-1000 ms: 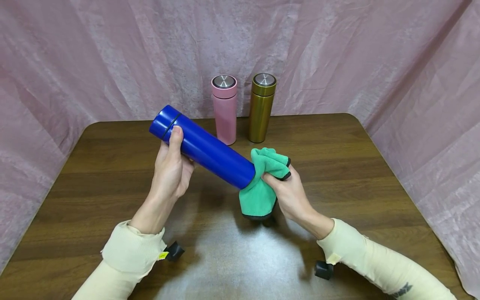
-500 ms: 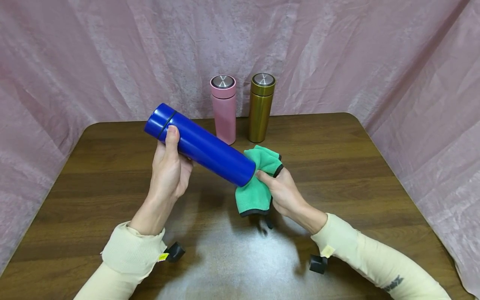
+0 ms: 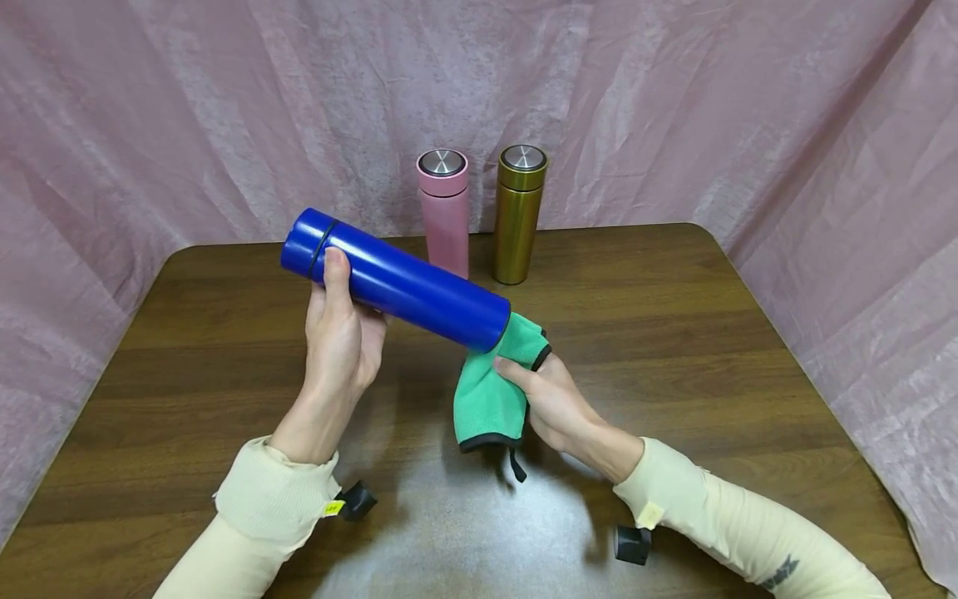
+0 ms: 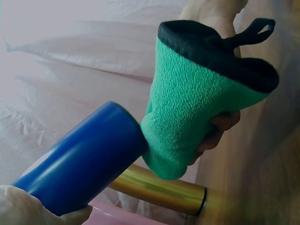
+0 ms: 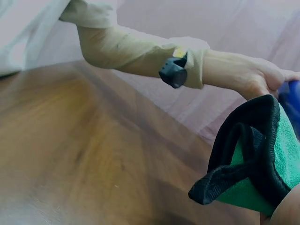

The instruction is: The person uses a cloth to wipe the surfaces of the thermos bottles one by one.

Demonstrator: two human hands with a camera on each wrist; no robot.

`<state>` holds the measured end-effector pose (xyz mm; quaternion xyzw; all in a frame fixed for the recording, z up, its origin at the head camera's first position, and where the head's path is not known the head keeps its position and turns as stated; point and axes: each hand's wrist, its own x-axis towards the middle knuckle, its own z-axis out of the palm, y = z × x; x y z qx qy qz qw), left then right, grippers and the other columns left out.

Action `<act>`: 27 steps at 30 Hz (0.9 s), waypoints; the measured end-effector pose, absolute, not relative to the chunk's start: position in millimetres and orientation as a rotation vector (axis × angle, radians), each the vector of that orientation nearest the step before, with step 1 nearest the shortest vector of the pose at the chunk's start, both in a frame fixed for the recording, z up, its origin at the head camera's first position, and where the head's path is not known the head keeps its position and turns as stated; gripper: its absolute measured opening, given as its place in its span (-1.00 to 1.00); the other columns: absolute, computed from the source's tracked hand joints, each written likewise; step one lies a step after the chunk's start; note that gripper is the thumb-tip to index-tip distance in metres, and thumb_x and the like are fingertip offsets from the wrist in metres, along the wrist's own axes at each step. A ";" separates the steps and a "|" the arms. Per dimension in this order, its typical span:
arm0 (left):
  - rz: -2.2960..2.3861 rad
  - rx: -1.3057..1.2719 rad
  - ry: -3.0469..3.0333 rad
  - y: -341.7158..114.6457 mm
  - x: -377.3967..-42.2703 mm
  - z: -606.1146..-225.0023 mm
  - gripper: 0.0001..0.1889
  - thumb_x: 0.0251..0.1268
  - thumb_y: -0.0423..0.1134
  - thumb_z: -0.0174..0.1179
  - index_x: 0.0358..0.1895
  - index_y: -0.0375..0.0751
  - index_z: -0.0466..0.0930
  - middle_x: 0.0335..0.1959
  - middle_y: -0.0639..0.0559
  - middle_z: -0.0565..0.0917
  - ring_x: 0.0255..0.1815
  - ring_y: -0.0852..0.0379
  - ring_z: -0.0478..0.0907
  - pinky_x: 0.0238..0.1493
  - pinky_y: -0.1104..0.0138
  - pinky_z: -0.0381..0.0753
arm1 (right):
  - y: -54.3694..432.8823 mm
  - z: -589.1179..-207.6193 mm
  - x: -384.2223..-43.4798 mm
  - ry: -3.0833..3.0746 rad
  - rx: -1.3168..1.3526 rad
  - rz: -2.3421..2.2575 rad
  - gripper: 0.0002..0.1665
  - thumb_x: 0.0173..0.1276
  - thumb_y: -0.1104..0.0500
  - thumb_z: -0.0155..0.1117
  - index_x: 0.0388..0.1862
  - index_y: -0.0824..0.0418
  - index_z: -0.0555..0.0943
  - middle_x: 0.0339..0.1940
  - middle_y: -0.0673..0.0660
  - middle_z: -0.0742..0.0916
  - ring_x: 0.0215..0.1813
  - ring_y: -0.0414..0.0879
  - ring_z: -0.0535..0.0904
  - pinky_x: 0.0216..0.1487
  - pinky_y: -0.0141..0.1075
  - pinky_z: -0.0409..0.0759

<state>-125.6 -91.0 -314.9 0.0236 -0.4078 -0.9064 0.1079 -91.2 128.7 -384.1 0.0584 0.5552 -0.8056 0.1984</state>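
My left hand (image 3: 340, 341) grips a blue thermos bottle (image 3: 412, 287) near its lid, thumb on the upper side. The bottle is held tilted above the table, lid end up at the left, base down to the right. A green cloth (image 3: 490, 399) with black edging and a black hanging loop is pinched in my right hand (image 3: 557, 399). In the left wrist view the cloth (image 4: 183, 103) touches the base end of the blue bottle (image 4: 89, 154). Some right-hand fingers are hidden behind the cloth.
Behind the blue bottle, a pink thermos (image 3: 446, 225) and a gold thermos (image 3: 518, 220) stand upright near the back edge of the brown wooden table (image 3: 674, 333). Pink curtains (image 3: 337, 108) hang behind and at the sides.
The blue bottle has swung nearer to level, its lid end moving left. My right hand and the cloth have shifted left and slightly down along the bottle's base.
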 end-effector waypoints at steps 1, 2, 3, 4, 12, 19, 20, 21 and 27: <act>-2.666 0.079 -1.185 -90.9 -126.4 -315.7 -0.63 0.67 0.06 -0.08 0.34 0.05 0.31 0.05 -0.04 0.49 0.09 0.00 0.49 0.10 0.14 0.55 | 127.9 -384.9 -89.5 1.548 0.158 -2.251 -0.48 0.55 0.31 0.20 0.42 0.23 0.36 0.14 0.20 0.67 0.05 -0.02 0.69 0.07 -0.15 0.69; -2.667 0.091 -1.166 -90.7 -127.1 -316.5 -0.63 0.66 0.06 -0.07 0.35 0.05 0.31 0.05 -0.05 0.48 0.09 0.00 0.49 0.10 0.15 0.56 | 127.2 -385.8 -87.9 1.540 0.154 -2.251 -0.48 0.55 0.30 0.20 0.42 0.23 0.36 0.14 0.19 0.67 0.06 -0.02 0.68 0.08 -0.15 0.68; -2.669 0.103 -1.151 -90.7 -127.8 -317.4 -0.62 0.66 0.06 -0.06 0.36 0.06 0.30 0.06 -0.05 0.48 0.10 -0.01 0.49 0.10 0.14 0.56 | 126.5 -386.5 -86.4 1.534 0.147 -2.250 -0.48 0.55 0.30 0.20 0.43 0.22 0.35 0.14 0.19 0.66 0.07 -0.02 0.68 0.09 -0.15 0.67; -2.667 0.113 -1.141 -90.7 -128.3 -318.3 -0.62 0.66 0.06 -0.06 0.37 0.07 0.29 0.07 -0.05 0.47 0.11 -0.01 0.48 0.11 0.14 0.56 | 126.0 -387.1 -85.1 1.529 0.145 -2.252 -0.47 0.55 0.30 0.20 0.43 0.21 0.35 0.14 0.18 0.66 0.08 -0.02 0.67 0.10 -0.15 0.67; -2.646 0.153 -1.079 -90.3 -133.4 -323.5 -0.59 0.63 0.05 -0.03 0.38 0.04 0.26 0.13 -0.06 0.45 0.19 -0.02 0.45 0.28 0.02 0.45 | 124.6 -384.8 -75.5 1.527 0.108 -2.261 -0.53 0.54 0.27 0.23 0.36 0.19 0.38 0.10 0.13 0.68 0.06 -0.04 0.67 0.11 -0.14 0.66; -2.624 0.197 -1.113 -93.0 -132.9 -326.6 -0.55 0.62 0.05 0.01 0.40 0.05 0.22 0.16 -0.07 0.44 0.20 -0.03 0.44 0.32 -0.04 0.38 | 125.3 -379.6 -70.1 1.566 0.108 -2.314 -0.60 0.51 0.29 0.25 0.27 0.22 0.44 0.00 0.13 0.72 -0.05 -0.03 0.73 -0.01 -0.11 0.73; -2.623 0.201 -1.122 -93.4 -132.8 -327.1 -0.55 0.61 0.05 0.02 0.41 0.06 0.21 0.16 -0.06 0.44 0.20 -0.03 0.44 0.32 -0.05 0.38 | 125.7 -379.1 -70.1 1.574 0.116 -2.321 -0.59 0.51 0.29 0.25 0.28 0.23 0.44 0.00 0.14 0.73 -0.05 -0.02 0.74 -0.01 -0.10 0.73; -2.623 0.205 -1.131 -93.9 -132.9 -327.9 -0.55 0.61 0.04 0.02 0.41 0.07 0.21 0.16 -0.06 0.43 0.21 -0.03 0.43 0.32 -0.05 0.37 | 126.2 -378.7 -70.2 1.584 0.125 -2.321 -0.59 0.51 0.28 0.25 0.28 0.24 0.45 0.00 0.14 0.73 -0.06 -0.01 0.74 -0.02 -0.09 0.74; -2.615 0.206 -1.179 -96.8 -130.7 -330.5 -0.54 0.62 0.04 0.03 0.42 0.11 0.19 0.18 -0.05 0.41 0.24 -0.02 0.40 0.34 -0.07 0.35 | 130.4 -376.6 -74.2 1.619 0.138 -2.326 -0.54 0.51 0.25 0.27 0.32 0.22 0.44 0.03 0.16 0.72 -0.04 0.01 0.74 -0.02 -0.05 0.74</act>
